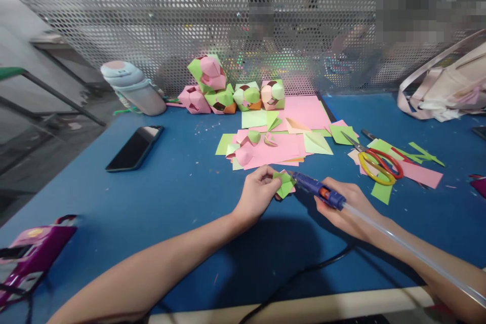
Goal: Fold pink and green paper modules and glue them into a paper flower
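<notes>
Between the thumb and fingers of my left hand [258,192] is a small folded paper piece [284,185], green with some pink at its edge. My right hand [347,205] is wrapped round a blue glue gun [313,185], with a long clear glue stick [402,249] coming out of its back end. The gun's nozzle meets the right upper edge of the folded piece; I cannot tell if glue is on it. Just beyond my hands lie pink and green paper sheets [279,151] with small folded pieces [243,154] on them.
Folded paper balls [208,73] are stacked by the perforated metal screen [170,25]. Scissors [379,164] rest on paper scraps at right. A phone [134,148], a bottle [132,88] and a purple pouch [38,253] stand left. A black cord [299,276] crosses the table's front.
</notes>
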{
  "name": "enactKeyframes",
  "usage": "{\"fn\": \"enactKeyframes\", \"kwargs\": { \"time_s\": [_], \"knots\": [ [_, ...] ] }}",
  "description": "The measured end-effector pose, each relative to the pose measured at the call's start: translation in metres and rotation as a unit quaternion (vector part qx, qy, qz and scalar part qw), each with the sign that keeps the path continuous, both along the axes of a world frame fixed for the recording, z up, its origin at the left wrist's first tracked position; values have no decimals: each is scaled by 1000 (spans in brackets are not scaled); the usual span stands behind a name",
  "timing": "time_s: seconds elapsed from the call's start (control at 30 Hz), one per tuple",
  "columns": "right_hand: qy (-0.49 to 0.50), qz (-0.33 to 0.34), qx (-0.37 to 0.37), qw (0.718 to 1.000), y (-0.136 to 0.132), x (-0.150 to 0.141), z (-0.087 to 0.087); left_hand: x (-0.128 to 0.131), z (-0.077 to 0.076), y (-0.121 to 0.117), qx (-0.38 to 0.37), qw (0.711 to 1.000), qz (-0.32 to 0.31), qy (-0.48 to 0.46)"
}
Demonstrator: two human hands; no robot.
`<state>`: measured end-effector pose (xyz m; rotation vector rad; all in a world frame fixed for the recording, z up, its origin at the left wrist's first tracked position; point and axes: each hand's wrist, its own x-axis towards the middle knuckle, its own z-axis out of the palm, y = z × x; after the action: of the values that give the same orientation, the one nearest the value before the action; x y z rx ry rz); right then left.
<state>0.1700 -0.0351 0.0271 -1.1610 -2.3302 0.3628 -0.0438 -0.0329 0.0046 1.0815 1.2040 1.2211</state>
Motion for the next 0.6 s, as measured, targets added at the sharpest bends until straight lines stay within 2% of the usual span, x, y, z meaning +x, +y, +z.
{"fn": "enactKeyframes", "kwargs": {
  "time_s": [0.17, 0.27, 0.47, 0.53, 0.6],
  "knots": [
    [14, 12, -25, 1000, -2, 0, 3, 0, -2, 1, 9, 1000, -13, -15],
    [7, -3, -38, 999, -3, 0, 4, -1, -2, 1, 14, 1000, 2, -9],
    [12, -155, -104, 982, 12, 2, -2, -1, -2, -2, 9, 999, 18, -43],
    [-2, -187, -97, 978, 22, 3, -8, 1, -2, -5, -3, 997, 15, -72],
    [-38, -200, -55, 978, 31, 5, -16, 4, 0, -8, -16, 995, 15, -97]
  ]
}}
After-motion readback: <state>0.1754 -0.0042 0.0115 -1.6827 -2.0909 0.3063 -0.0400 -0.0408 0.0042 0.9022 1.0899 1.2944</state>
